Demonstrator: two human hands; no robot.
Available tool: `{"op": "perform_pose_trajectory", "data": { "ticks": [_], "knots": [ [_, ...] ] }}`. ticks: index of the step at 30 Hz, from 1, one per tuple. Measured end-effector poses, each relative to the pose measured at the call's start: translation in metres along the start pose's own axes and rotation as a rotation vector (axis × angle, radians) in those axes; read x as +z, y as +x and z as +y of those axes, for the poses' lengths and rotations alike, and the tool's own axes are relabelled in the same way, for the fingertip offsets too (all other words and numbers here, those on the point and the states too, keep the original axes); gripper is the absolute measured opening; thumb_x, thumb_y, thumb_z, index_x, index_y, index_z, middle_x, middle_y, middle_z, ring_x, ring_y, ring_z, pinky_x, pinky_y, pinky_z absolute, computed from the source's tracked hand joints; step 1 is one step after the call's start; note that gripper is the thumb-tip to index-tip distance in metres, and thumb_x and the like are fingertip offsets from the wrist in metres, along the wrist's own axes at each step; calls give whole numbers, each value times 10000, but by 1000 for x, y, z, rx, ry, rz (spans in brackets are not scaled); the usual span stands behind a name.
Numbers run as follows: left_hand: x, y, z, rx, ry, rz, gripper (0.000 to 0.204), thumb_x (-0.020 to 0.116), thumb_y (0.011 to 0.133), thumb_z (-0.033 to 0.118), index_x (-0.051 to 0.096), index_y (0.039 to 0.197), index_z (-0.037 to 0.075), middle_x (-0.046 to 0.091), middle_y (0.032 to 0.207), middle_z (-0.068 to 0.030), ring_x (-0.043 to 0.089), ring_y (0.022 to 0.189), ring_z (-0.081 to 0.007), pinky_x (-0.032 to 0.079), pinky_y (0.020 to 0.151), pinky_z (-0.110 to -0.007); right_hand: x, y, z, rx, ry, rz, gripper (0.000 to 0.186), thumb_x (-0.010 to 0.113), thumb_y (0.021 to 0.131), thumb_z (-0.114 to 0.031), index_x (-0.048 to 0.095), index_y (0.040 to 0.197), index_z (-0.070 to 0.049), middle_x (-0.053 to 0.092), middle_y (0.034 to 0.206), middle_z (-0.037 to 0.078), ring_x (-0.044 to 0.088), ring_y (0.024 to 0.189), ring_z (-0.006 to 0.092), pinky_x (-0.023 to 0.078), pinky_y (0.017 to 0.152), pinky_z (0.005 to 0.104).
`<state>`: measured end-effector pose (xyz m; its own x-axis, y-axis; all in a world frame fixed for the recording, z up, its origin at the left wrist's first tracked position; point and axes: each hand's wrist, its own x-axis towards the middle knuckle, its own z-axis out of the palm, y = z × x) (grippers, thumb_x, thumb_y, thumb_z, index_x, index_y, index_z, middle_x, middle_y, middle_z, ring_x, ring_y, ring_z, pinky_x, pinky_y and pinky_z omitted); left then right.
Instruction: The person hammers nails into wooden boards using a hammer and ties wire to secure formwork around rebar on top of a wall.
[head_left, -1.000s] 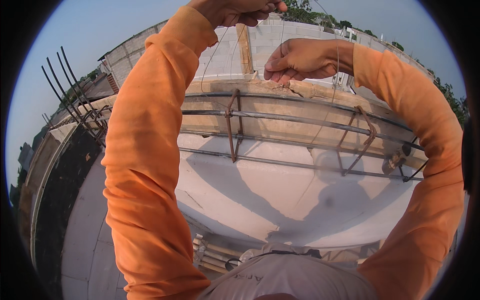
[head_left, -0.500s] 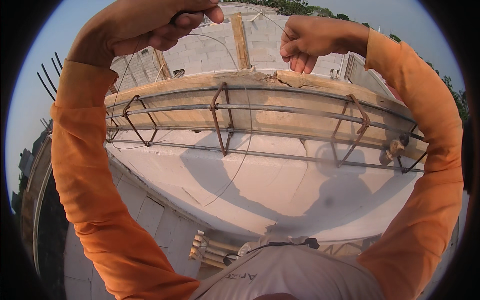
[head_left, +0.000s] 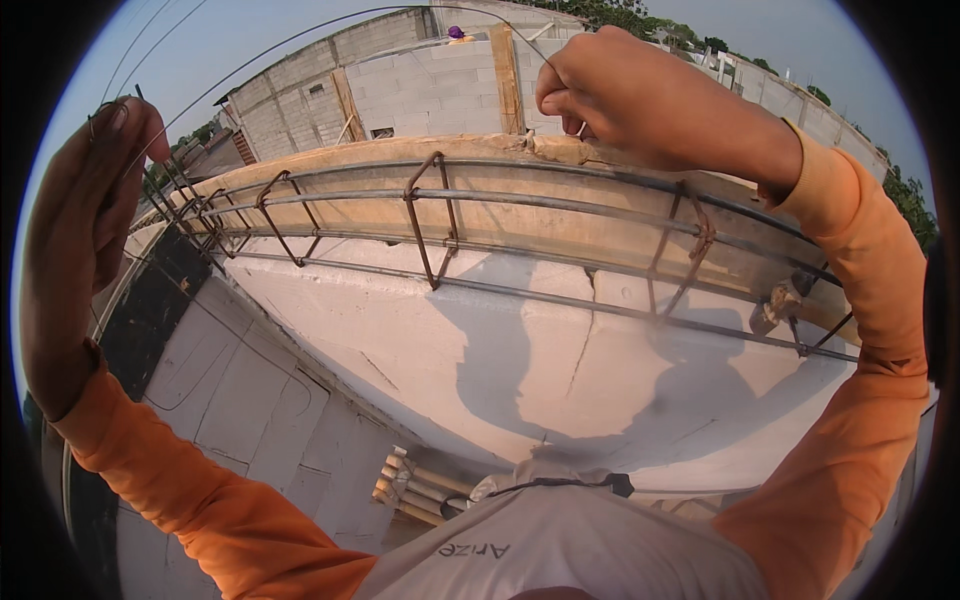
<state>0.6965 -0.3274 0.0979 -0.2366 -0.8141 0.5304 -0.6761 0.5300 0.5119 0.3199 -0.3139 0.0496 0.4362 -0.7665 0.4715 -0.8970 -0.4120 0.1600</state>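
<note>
A thin tie wire (head_left: 430, 7) bows in a long arc between my two hands. My right hand (head_left: 640, 95) is closed in a pinch on one end, above the right part of the wooden board. Far to the left, my left hand (head_left: 90, 210) is raised with its fingers pressed together, and the wire runs into it. More thin strands rise past its fingertips. Below both hands lies a rebar cage (head_left: 412, 215) of long bars and square stirrups, in front of a wooden board (head_left: 570, 225). Neither hand touches the cage.
Pale block wall (head_left: 420, 340) lies below the cage, with my shadow on it. A brown lump (head_left: 783, 302) hangs at the cage's right end. Bamboo-like poles (head_left: 410, 490) show low down. Upright bars stand by the left hand. Grey block walls (head_left: 435, 90) rise behind.
My left hand has swung out and down to the far left, drawing the wire into a wide arc. The right hand has shifted slightly, staying closed. The view has turned a little left.
</note>
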Motion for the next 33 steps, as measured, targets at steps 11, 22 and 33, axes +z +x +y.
{"op": "perform_pose_trajectory", "data": {
  "ticks": [11, 22, 33],
  "knots": [
    [101, -35, -54, 0, -506, -67, 351, 424, 1123, 275, 636, 1043, 7, 493, 749, 11, 462, 598, -66, 492, 574, -255, -1, -4, 29, -305, -93, 34, 210, 551, 1022, -190, 614, 1111, -10, 585, 783, 33, 515, 616, 126, 438, 544, 268],
    [149, 1, 10, 221, -352, -385, 385, 427, 1123, 312, 642, 1050, 2, 404, 634, 38, 432, 535, -57, 431, 505, -228, -10, 4, -7, 301, 232, -98, 296, 529, 1057, -180, 649, 1110, 85, 709, 886, 144, 762, 805, 240, 654, 631, 351],
    [152, 39, -2, 9, -689, -548, 304, 448, 1117, 285, 592, 1095, 17, 239, 668, 97, 240, 526, -36, 284, 460, -216, -7, 3, 6, 449, 344, -98, 287, 598, 1038, -220, 693, 1151, 26, 694, 869, 79, 720, 792, 164, 630, 644, 318]
  ]
}}
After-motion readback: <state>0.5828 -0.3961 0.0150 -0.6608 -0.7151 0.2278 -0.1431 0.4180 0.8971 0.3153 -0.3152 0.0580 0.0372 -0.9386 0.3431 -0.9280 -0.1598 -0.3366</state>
